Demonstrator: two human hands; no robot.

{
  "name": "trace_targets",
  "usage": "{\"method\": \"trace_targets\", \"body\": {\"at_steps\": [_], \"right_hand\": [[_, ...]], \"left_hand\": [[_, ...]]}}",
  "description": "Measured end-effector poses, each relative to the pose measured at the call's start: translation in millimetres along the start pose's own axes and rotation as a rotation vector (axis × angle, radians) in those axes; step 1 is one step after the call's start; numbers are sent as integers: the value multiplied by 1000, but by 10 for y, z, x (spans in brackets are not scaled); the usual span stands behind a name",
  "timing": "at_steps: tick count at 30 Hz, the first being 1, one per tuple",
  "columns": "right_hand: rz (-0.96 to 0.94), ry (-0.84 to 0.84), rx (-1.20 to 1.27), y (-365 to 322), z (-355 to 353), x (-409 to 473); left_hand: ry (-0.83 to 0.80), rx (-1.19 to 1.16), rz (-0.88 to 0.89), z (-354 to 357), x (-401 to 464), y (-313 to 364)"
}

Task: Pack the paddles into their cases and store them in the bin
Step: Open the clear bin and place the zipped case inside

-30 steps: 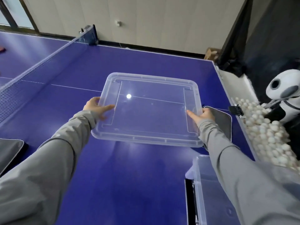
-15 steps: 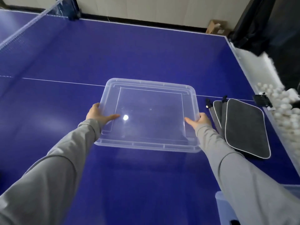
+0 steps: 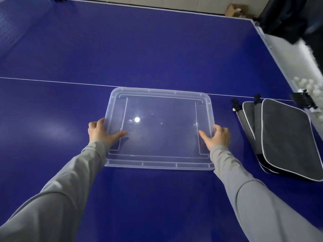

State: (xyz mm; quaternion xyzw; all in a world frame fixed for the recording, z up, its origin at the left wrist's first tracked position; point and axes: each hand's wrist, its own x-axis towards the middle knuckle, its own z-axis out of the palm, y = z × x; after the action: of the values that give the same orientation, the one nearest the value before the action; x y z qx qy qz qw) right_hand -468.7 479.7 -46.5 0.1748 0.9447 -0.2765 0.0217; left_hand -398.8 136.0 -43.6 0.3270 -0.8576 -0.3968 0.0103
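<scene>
Blue table-tennis table point(image 3: 157, 49) fills the head view, a white line crossing it. At its centre lies a clear plastic bin lid point(image 3: 160, 130), flat on the surface. The person's left hand point(image 3: 101, 132) grips its nine o'clock edge, thumb on top; the right hand point(image 3: 216, 137) grips the three o'clock edge likewise. Grey paddle cases point(image 3: 286, 137) lie stacked at three o'clock, apart from the lid. White balls point(image 3: 307, 86) sit beyond the table's edge at two o'clock.
</scene>
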Motion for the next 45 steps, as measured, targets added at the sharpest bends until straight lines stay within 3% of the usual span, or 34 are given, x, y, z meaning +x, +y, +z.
{"method": "trace_targets", "body": {"at_steps": [9,18,26,32,45], "right_hand": [[-82,72,-57,63,96,14],[-140,-88,9,117,-185,-217],[-304,-271,-208,119,-554,-723],[-490,-322,-391,48,-844,-1212],[-638,-480,-438,-447,-576,-2565]], "left_hand": [[39,121,-9,70,66,-50],[-44,199,-20,-68,-169,86],[-101,497,139,-306,-902,116],[-97,559,181,-650,-1630,4],[28,460,-110,-1882,-2698,-1178]]}}
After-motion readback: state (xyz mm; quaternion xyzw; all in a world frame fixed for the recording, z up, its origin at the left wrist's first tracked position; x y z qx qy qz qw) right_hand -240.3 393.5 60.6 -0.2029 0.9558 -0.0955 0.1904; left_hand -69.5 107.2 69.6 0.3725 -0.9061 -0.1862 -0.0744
